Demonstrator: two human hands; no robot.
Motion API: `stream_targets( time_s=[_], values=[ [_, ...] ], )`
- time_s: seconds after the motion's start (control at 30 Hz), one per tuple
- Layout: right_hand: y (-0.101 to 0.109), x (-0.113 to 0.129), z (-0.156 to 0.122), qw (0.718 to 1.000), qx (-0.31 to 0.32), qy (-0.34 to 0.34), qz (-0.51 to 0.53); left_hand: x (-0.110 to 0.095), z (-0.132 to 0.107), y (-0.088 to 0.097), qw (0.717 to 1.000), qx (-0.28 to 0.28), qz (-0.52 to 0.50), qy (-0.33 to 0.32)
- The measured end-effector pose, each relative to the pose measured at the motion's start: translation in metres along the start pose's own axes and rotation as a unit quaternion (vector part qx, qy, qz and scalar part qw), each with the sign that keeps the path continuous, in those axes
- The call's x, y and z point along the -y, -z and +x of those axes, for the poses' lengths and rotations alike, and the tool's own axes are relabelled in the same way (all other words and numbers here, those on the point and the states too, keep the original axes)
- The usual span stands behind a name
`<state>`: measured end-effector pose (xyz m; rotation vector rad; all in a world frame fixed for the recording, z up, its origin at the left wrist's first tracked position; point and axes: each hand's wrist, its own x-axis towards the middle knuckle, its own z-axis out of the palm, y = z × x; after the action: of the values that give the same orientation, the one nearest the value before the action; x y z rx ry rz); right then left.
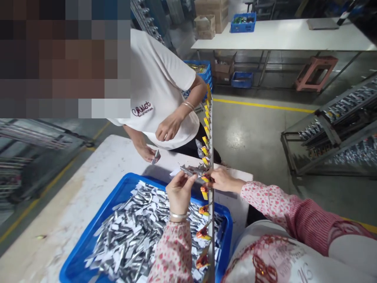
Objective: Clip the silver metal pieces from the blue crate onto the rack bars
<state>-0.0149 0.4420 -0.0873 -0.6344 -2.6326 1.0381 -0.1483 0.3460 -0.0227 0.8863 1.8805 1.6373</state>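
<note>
My left hand (pixel 178 191) is raised over the blue tray (pixel 97 230), its fingers pinched on a small silver metal piece (pixel 190 170) with a white tag. My right hand (pixel 221 179) is closed at the upright metal rack strip (pixel 211 188), gripping one of its yellow and red clips (pixel 205 179). The metal piece reaches across to that clip. Several more clips run up and down the strip. The tray holds a heap of silver pieces with white tags (pixel 132 232).
A co-worker in a white T-shirt (pixel 156 86) stands across the white table (pixel 97 165), one hand (pixel 147 152) holding a silver piece near the tabletop. Racks of parts (pixel 338 129) stand at right. A long white table (pixel 282 35) with a blue bin (pixel 243 22) is behind.
</note>
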Motion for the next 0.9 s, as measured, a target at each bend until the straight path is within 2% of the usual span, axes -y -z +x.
stream_targets(
  time_s=[0.13,0.27,0.5,0.57,0.63,0.7,0.77,0.83,0.9],
  values=[
    [0.0,-0.001,0.001,1.0,-0.006,0.016,0.01,0.005,-0.003,0.0,0.999,0.005,0.039,-0.037],
    [0.001,-0.002,0.002,0.999,-0.013,0.038,0.016,0.006,-0.006,0.004,0.99,0.039,0.107,-0.084],
    [0.0,-0.005,0.001,0.999,-0.013,0.052,-0.001,-0.016,-0.01,0.003,0.943,0.108,0.258,-0.179],
    [0.001,-0.006,0.0,0.999,-0.014,0.047,-0.012,-0.02,-0.01,0.004,0.942,0.129,0.261,-0.169],
    [0.003,-0.007,-0.004,0.999,-0.015,0.045,-0.01,-0.017,-0.008,0.008,0.954,0.164,0.215,-0.13],
    [0.005,-0.009,-0.008,0.999,-0.013,0.04,0.004,-0.005,-0.006,0.019,0.97,0.176,0.146,-0.085],
    [0.008,-0.012,-0.011,1.0,-0.008,0.025,0.011,0.019,-0.004,0.037,0.981,0.132,0.137,-0.04],
    [0.009,-0.018,-0.013,1.0,-0.004,0.01,0.007,0.052,-0.009,0.063,0.976,0.064,0.207,0.018],
    [0.008,-0.024,-0.014,1.0,-0.001,0.014,0.017,0.088,-0.025,0.089,0.957,0.033,0.275,0.081]
  ],
)
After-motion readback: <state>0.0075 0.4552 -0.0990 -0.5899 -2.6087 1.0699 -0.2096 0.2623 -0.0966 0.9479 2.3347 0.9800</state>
